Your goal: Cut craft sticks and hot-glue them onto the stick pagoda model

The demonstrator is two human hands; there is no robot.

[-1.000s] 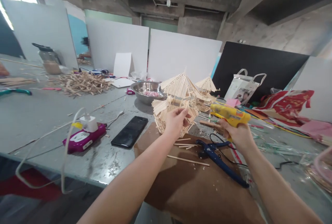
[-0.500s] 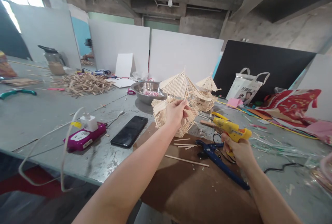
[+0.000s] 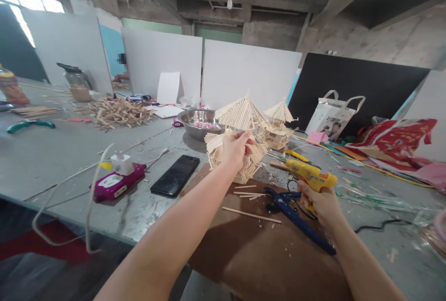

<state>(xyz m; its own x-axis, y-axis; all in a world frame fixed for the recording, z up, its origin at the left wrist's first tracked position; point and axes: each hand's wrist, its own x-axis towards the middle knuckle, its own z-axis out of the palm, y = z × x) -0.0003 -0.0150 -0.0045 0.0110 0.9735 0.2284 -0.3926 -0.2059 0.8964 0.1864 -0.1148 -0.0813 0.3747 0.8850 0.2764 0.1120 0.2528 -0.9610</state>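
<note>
In the head view my left hand [image 3: 239,151] reaches forward, its fingers closed on a small pavilion model [image 3: 234,113] built from thin wooden sticks, between the upper and lower roofs. The hand covers part of the model, so the exact grip is hidden. My right hand [image 3: 322,203] is wrapped round the handle of a yellow hot glue gun [image 3: 310,173], whose nozzle points left toward the model. Below it, blue-handled pliers [image 3: 296,222] lie on a brown board [image 3: 244,250], beside several loose sticks [image 3: 251,215].
Behind the model stand a second stick pavilion [image 3: 277,129] and a metal bowl [image 3: 188,127]. To the left are a black phone [image 3: 175,176], a purple power strip [image 3: 116,185] with a white cable, and a stick pile [image 3: 120,114]. Glue sticks [image 3: 376,201] litter the right side.
The view has shifted very slightly. Both hands, the model and the glue gun keep nearly the same places.
</note>
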